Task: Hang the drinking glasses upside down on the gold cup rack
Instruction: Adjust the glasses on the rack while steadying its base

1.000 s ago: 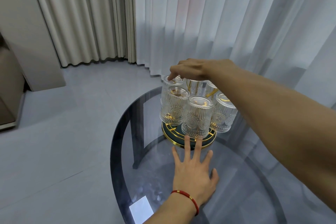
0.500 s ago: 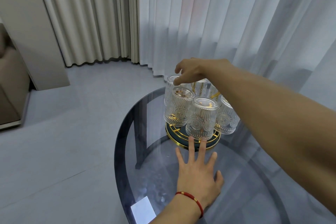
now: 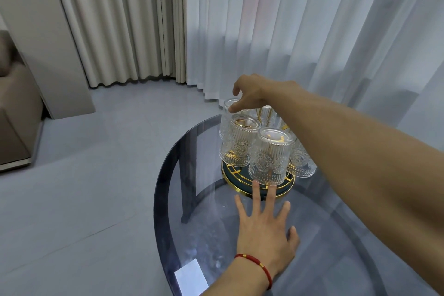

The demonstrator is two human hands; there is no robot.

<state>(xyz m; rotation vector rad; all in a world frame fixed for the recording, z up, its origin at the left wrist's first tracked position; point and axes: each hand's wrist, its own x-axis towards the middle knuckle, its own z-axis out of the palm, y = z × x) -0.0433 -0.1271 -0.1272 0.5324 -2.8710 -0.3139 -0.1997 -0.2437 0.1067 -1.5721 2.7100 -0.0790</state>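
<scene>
Several ribbed clear drinking glasses hang upside down on the gold cup rack [image 3: 258,182], which has a round dark base with a gold rim. The front glass [image 3: 270,156] hangs nearest me, another glass [image 3: 239,144] is to its left, and a rear left glass [image 3: 227,115] stands behind. My right hand [image 3: 249,94] hovers over the rear left glass with fingers apart, a fingertip at its upturned bottom, holding nothing. My left hand [image 3: 264,230] lies flat on the glass table [image 3: 192,223], fingers spread, two fingertips touching the rack's base rim.
The round smoked-glass table has a dark frame under it and a white card [image 3: 191,277] near its front edge. Sheer white curtains [image 3: 300,31] hang just behind the rack. A sofa corner [image 3: 14,115] stands far left on the grey floor.
My right hand has let go of the rear left glass and lifted slightly, fingers opening. My left hand stays flat on the table at the rack's base.
</scene>
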